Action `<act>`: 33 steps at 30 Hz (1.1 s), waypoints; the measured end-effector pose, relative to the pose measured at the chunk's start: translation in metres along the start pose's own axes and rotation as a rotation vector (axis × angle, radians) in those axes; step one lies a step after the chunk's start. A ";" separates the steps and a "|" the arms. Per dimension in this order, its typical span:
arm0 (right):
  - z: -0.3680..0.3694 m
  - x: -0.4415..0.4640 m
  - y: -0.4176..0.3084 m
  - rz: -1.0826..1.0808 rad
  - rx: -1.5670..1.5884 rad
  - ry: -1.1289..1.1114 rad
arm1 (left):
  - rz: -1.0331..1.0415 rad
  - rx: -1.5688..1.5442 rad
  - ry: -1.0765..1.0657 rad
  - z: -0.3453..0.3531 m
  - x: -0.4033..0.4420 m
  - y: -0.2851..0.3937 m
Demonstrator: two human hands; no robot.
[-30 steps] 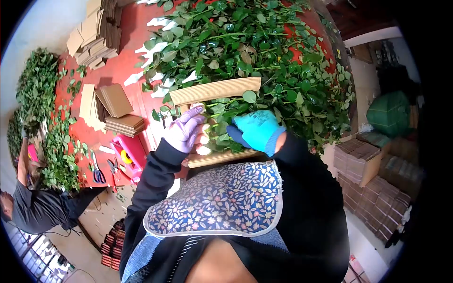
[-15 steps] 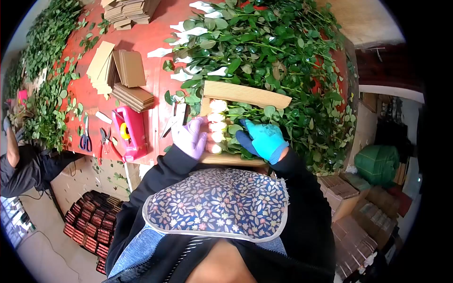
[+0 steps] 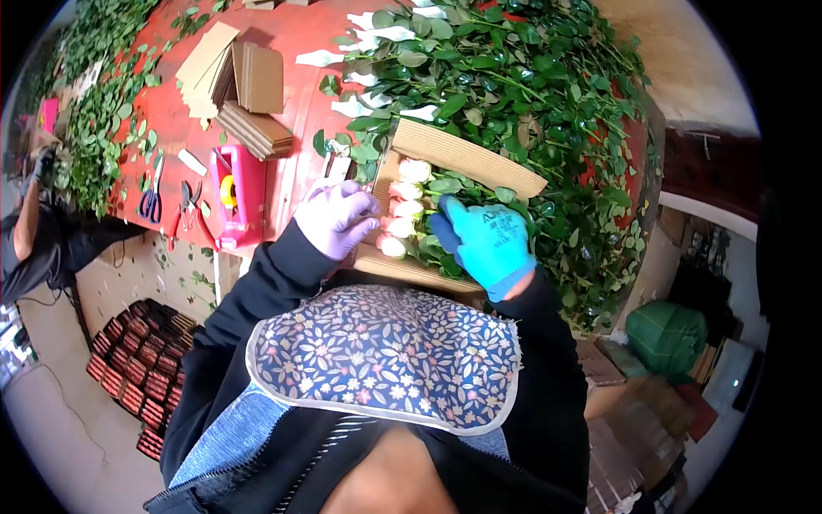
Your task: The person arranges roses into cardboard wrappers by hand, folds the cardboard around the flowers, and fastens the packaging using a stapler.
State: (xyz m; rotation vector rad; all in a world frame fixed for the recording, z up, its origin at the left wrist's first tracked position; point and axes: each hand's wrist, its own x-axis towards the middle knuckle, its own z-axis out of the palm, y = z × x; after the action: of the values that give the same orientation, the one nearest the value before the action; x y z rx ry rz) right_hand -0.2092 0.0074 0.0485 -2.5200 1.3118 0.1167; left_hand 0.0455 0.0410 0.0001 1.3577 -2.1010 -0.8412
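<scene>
A row of several pale pink-and-cream roses (image 3: 406, 207) lies inside a folded corrugated cardboard wrap (image 3: 467, 156), their leafy stems running to the right. My left hand (image 3: 336, 221), in a lilac glove, is just left of the blooms at the wrap's open end. Its fingers are curled in, and whatever they may pinch is hidden. Over the stems rests my right hand (image 3: 488, 244), in a turquoise glove with dark blue fingertips, its fingers closed around the stems near the blooms. Scissors (image 3: 336, 165) lie partly hidden behind my left hand.
Cardboard pieces (image 3: 257, 77) are stacked on the red table (image 3: 295, 107). A pink tape dispenser (image 3: 238, 197), pliers (image 3: 190, 214) and blue-handled scissors (image 3: 152, 193) lie at left. Leafy stems (image 3: 531, 86) with white-sleeved heads cover the right side. Another person's arm (image 3: 30, 214) shows far left.
My left hand has drawn slightly away from the blooms and its fingers have curled. My right hand stays on the stems. The whole view has shifted and tilted, and the wrap now appears more slanted.
</scene>
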 end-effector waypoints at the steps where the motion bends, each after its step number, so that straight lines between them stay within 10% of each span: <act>1: 0.015 0.002 0.003 -0.061 0.005 0.067 | 0.014 0.017 -0.035 -0.002 0.003 0.008; 33: 0.021 -0.011 -0.025 -0.228 -0.029 -0.090 | 0.300 0.083 -0.410 0.020 0.057 -0.013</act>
State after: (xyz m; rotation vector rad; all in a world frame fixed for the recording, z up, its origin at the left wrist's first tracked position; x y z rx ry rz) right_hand -0.1938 0.0357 0.0367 -2.6344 0.9883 0.1986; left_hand 0.0176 -0.0111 -0.0190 0.9272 -2.5950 -0.9730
